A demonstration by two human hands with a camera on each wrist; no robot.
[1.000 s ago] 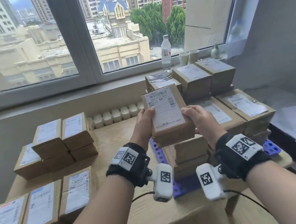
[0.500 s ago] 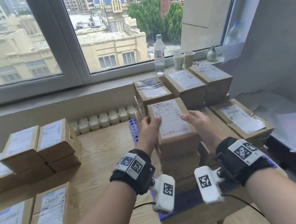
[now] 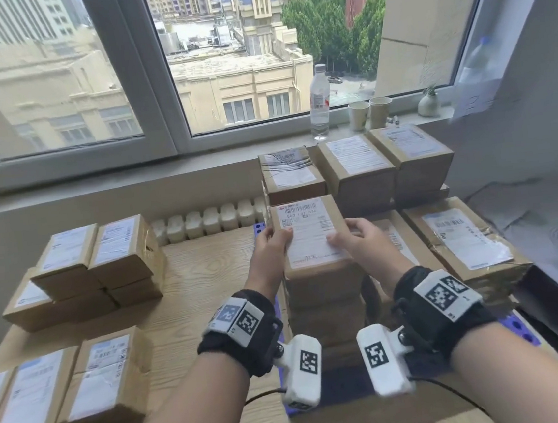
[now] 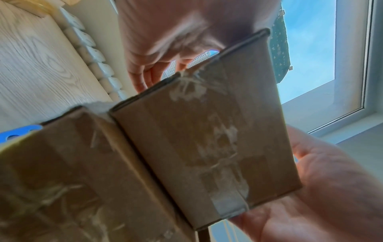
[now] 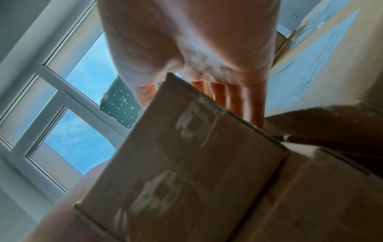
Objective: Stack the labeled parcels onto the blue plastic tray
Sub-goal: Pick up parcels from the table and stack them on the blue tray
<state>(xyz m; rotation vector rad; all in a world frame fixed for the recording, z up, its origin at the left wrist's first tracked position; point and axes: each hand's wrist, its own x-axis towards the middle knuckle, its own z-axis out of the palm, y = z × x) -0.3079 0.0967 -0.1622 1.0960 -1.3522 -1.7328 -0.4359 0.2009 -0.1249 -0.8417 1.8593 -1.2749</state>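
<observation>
A brown labeled parcel [image 3: 308, 229] lies flat on top of a stack of parcels [image 3: 324, 296] on the blue plastic tray [image 3: 259, 229]. My left hand [image 3: 272, 246] holds its left edge, thumb on the label. My right hand [image 3: 356, 237] holds its right edge the same way. In the left wrist view the parcel [image 4: 207, 139] fills the middle, with my left hand [image 4: 165, 49] above it and a corner of the tray [image 4: 18, 132] at left. In the right wrist view my fingers [image 5: 238, 101] run along the parcel's [image 5: 186, 163] side.
More labeled parcels are stacked at the tray's back [image 3: 355, 165] and right [image 3: 459, 240]. Loose parcels sit on the wooden table at left [image 3: 93, 261] and near left [image 3: 65, 388]. A water bottle [image 3: 319, 100] and paper cups [image 3: 368, 112] stand on the windowsill.
The parcel was held tilted above the stack; both hands have lowered it and laid it flat on top of the stack.
</observation>
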